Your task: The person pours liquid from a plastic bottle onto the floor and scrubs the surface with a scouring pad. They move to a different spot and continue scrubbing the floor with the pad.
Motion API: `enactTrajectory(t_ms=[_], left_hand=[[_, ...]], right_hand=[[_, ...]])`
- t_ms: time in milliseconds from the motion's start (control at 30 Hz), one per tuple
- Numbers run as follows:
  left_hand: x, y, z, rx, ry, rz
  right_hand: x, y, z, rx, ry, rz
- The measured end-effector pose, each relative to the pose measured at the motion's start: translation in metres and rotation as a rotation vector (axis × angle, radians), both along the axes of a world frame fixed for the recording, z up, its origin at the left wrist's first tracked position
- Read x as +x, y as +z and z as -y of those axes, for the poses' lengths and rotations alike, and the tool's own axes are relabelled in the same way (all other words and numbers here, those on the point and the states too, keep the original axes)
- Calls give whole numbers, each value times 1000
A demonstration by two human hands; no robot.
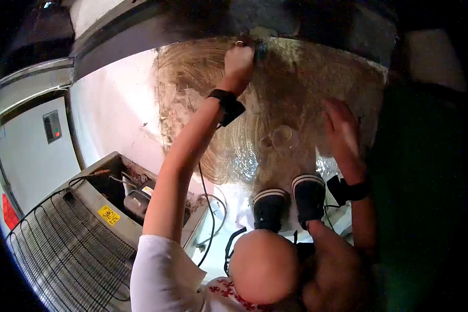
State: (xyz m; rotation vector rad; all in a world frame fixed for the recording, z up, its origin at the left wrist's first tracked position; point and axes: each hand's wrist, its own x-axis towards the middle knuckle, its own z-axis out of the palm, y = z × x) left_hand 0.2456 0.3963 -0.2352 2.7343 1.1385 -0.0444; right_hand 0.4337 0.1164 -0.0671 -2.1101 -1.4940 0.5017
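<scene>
My left hand (239, 61) is closed at the far edge of a dirty brown floor patch (192, 67), next to the dark wall base. Something dark shows by its fingers, too unclear to name. A black strap with a small box (226, 106) is on that wrist. Over the right part of the patch, my right hand (342, 125) hangs with its fingers stretched out, holding nothing. The patch has curved smear marks and looks wet and shiny near my shoes (308, 202).
At the lower left lies a fridge-like unit with a wire grille (70, 249), a yellow label (109, 215) and a dark compressor (136, 204). A black cable (208, 208) runs beside my left arm. A white door panel (34, 156) is at the left.
</scene>
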Motion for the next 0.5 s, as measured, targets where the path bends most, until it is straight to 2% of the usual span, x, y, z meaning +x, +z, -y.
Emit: enactTrajectory(t_ms=[67, 167, 200, 233, 300, 333, 367, 467, 500], left_hand=[[-21, 34, 4, 109, 21, 0], [-107, 61, -58, 67, 352, 268], [-125, 88, -74, 13, 497, 123], [-152, 86, -83, 189, 533, 128], [-157, 87, -87, 316, 625, 95], [-147, 84, -84, 268, 660, 87], [-132, 77, -81, 261, 603, 186], [-90, 42, -63, 187, 212, 111], [-94, 47, -57, 183, 210, 290]], right_hand=[[3, 5, 2, -32, 19, 6], [19, 8, 12, -28, -3, 40], [28, 8, 18, -17, -20, 60], [36, 6, 26, -36, -43, 81], [44, 2, 40, -82, -91, 113], [42, 1, 45, -114, -114, 110], [39, 2, 45, -145, -127, 107], [20, 15, 27, -143, -117, 91], [17, 15, 27, -133, -95, 75]])
